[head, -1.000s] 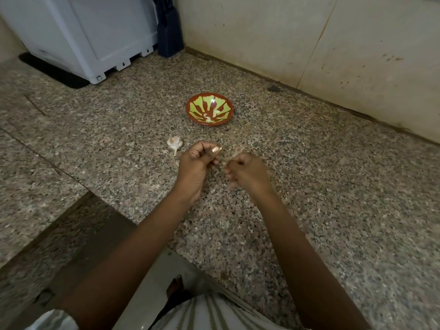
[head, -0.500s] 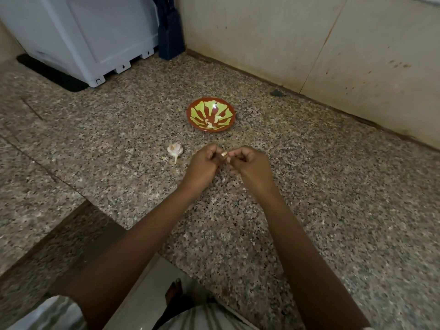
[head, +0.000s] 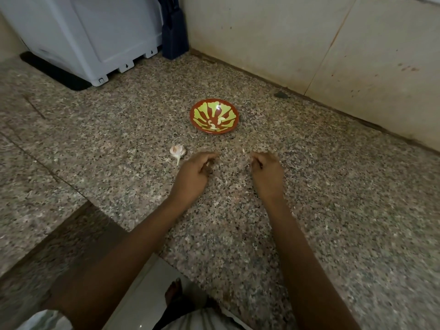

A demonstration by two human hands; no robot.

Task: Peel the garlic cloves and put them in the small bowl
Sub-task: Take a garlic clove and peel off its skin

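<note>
Blur and your curled fingers hide most of the grip. Your left hand [head: 194,177] pinches a pale garlic clove [head: 208,164]; your right hand [head: 267,177] is curled, and I cannot tell what it holds. The small bowl [head: 215,131] sits just beyond both hands, with bare counter [head: 333,210] between them.

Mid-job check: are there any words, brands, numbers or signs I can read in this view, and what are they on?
Words, brands, numbers: none readable anywhere in the head view.
Signs: small dark arrow marks on the feet of the white plastic appliance, with no lettering beside them.
Red and yellow-green patterned small bowl: painted pattern only, no text.
</note>
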